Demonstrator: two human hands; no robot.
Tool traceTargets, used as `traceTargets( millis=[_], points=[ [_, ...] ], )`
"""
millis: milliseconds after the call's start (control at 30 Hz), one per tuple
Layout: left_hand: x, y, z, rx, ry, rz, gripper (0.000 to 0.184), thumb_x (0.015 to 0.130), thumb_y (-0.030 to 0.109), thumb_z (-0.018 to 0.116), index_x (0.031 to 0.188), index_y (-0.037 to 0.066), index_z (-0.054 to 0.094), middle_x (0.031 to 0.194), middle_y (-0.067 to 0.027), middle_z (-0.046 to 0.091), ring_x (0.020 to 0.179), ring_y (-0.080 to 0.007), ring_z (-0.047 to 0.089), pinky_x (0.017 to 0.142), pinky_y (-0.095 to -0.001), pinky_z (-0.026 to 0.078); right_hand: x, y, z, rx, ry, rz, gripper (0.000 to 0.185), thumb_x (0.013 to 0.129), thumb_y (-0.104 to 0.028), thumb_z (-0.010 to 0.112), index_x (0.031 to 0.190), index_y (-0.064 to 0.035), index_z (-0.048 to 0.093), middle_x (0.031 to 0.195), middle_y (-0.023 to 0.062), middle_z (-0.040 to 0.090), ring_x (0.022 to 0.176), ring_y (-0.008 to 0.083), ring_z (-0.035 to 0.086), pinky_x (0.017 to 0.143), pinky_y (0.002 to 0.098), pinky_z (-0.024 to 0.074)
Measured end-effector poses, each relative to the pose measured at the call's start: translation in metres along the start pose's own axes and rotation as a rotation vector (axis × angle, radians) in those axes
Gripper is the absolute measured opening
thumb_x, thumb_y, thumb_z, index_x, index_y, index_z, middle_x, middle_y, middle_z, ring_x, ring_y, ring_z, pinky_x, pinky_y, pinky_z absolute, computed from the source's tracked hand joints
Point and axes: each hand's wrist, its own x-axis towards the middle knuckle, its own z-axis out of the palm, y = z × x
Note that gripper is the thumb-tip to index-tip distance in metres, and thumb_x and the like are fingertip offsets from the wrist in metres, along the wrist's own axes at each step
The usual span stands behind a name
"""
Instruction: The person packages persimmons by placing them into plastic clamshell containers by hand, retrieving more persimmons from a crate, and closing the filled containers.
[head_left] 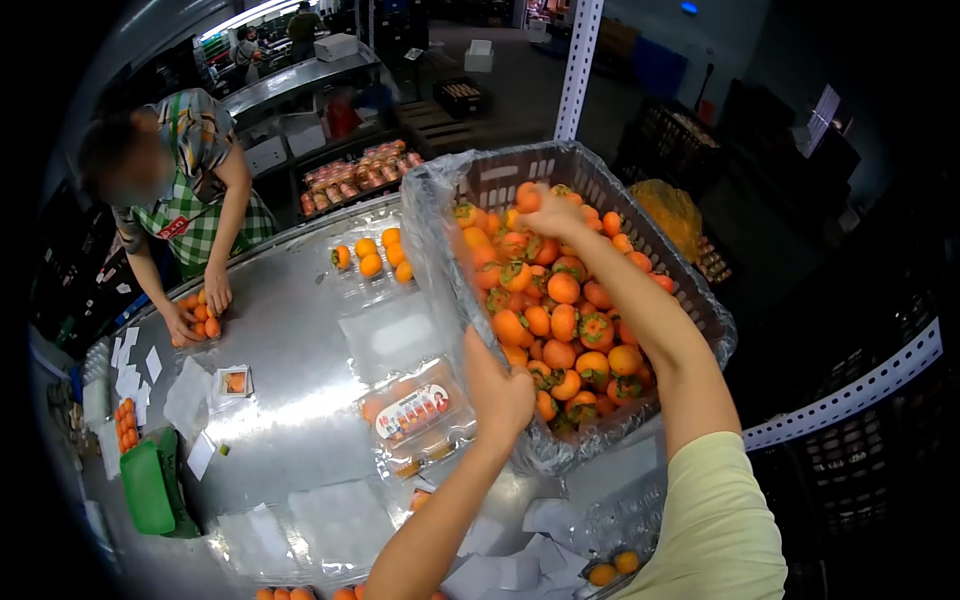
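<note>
A large dark crate (pixel 690 300) lined with clear plastic holds many orange persimmons (pixel 563 289). My right hand (pixel 552 213) is inside it near the far side, fingers closed round one persimmon (pixel 528 197). At the crate's near left side is my left hand (pixel 500 395), beside the plastic liner; its fingers are partly hidden and whether they grip the liner is unclear. Just left of that hand lies a labelled clear pack (pixel 412 410) of persimmons. Farther up the metal table (pixel 290 330), several persimmons (pixel 370 264) sit in an open clear tray.
Across the table at the left, a person in a green checked apron (pixel 205 225) has both hands on persimmons (pixel 203 322). A green container (pixel 150 485), paper slips (pixel 128 378) and empty trays (pixel 340 518) lie about. A white perforated post (pixel 578 70) stands behind the crate.
</note>
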Motion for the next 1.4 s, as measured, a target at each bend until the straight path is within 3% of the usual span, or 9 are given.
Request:
traceTargets(
  millis=[167, 267, 400, 467, 633, 867, 933, 1133, 1400],
  points=[
    [0.001, 0.014, -0.007, -0.005, -0.074, -0.110, 0.056, 0.071, -0.003, 0.049, 0.126, -0.004, 0.039, 0.122, -0.0266, 0.047, 0.115, -0.0410, 0.045, 0.101, -0.0416, 0.033, -0.020, -0.014, 0.032, -0.195, 0.014, -0.262, 0.080, 0.070, -0.054, 0.067, 0.136, -0.0154, 0.042, 0.121, 0.0246, 0.055, 0.113, 0.0347, 0.054, 0.093, 0.0385, 0.0446],
    [0.001, 0.013, -0.007, -0.006, -0.062, -0.066, 0.053, 0.072, -0.001, 0.049, 0.124, -0.003, 0.041, 0.120, -0.0254, 0.049, 0.115, -0.0397, 0.046, 0.100, -0.0409, 0.033, -0.043, -0.021, -0.016, 0.461, -0.159, -0.134, 0.070, 0.080, -0.054, 0.058, 0.133, -0.0108, 0.046, 0.120, 0.0214, 0.058, 0.110, 0.0349, 0.057, 0.095, 0.0388, 0.0438],
    [0.001, 0.015, -0.006, 0.007, -0.080, -0.140, 0.053, 0.073, -0.001, 0.050, 0.124, -0.003, 0.041, 0.119, -0.0240, 0.050, 0.113, -0.0384, 0.047, 0.100, -0.0405, 0.034, -0.014, 0.049, 0.010, -0.336, -0.056, -0.198, 0.067, 0.088, -0.062, 0.039, 0.125, -0.0088, 0.056, 0.119, 0.0189, 0.059, 0.109, 0.0370, 0.056, 0.098, 0.0422, 0.0404],
    [0.002, 0.016, -0.007, 0.025, -0.074, -0.141, 0.055, 0.072, 0.000, 0.050, 0.126, -0.002, 0.041, 0.119, -0.0232, 0.050, 0.114, -0.0375, 0.048, 0.100, -0.0400, 0.034, -0.052, 0.036, 0.026, -0.189, 0.045, -0.219, 0.071, 0.090, -0.063, 0.029, 0.121, -0.0069, 0.059, 0.118, 0.0224, 0.058, 0.113, 0.0353, 0.053, 0.103, 0.0381, 0.0338],
    [0.001, 0.010, -0.006, 0.010, -0.062, -0.154, 0.059, 0.071, -0.001, 0.050, 0.129, -0.002, 0.040, 0.122, -0.0225, 0.050, 0.115, -0.0358, 0.048, 0.100, -0.0381, 0.034, -0.104, 0.016, 0.014, -0.224, -0.397, -0.366, 0.065, 0.086, -0.059, 0.043, 0.122, -0.0066, 0.056, 0.117, 0.0207, 0.059, 0.110, 0.0347, 0.055, 0.095, 0.0394, 0.0416],
    [0.003, 0.005, -0.007, 0.068, -0.042, -0.193, 0.064, 0.070, 0.000, 0.052, 0.132, -0.002, 0.038, 0.118, -0.0214, 0.052, 0.102, -0.0308, 0.053, 0.092, -0.0359, 0.040, -0.213, 0.013, 0.035, -0.477, -0.372, -0.423, 0.058, 0.084, -0.059, 0.052, 0.126, -0.0184, 0.052, 0.108, 0.0102, 0.065, 0.105, 0.0262, 0.060, 0.091, 0.0394, 0.0455],
    [0.002, 0.009, -0.006, 0.073, -0.060, -0.238, 0.065, 0.070, 0.001, 0.052, 0.133, -0.002, 0.037, 0.118, -0.0213, 0.052, 0.096, -0.0296, 0.054, 0.090, -0.0352, 0.041, -0.221, 0.024, 0.009, -0.001, -0.548, -0.422, 0.053, 0.085, -0.048, 0.058, 0.126, -0.0151, 0.052, 0.109, 0.0122, 0.064, 0.107, 0.0260, 0.059, 0.092, 0.0383, 0.0452],
    [0.003, 0.005, -0.007, 0.112, -0.059, -0.172, 0.066, 0.072, 0.004, 0.053, 0.135, -0.002, 0.033, 0.116, -0.0212, 0.053, 0.095, -0.0321, 0.054, 0.088, -0.0364, 0.041, -0.151, 0.104, -0.061, -0.349, 0.192, -0.188, 0.057, 0.089, -0.044, 0.052, 0.129, -0.0043, 0.044, 0.107, 0.0177, 0.063, 0.102, 0.0321, 0.060, 0.088, 0.0413, 0.0460],
    [0.004, 0.021, -0.011, 0.123, -0.111, -0.260, 0.063, 0.072, 0.005, 0.054, 0.132, -0.002, 0.036, 0.113, -0.0219, 0.052, 0.098, -0.0329, 0.053, 0.089, -0.0376, 0.040, -0.099, 0.086, -0.044, -0.397, -0.110, 0.246, 0.106, 0.070, -0.076, 0.049, 0.138, 0.0039, 0.033, 0.122, 0.0248, 0.054, 0.113, 0.0352, 0.053, 0.094, 0.0435, 0.0404]
  ],
)
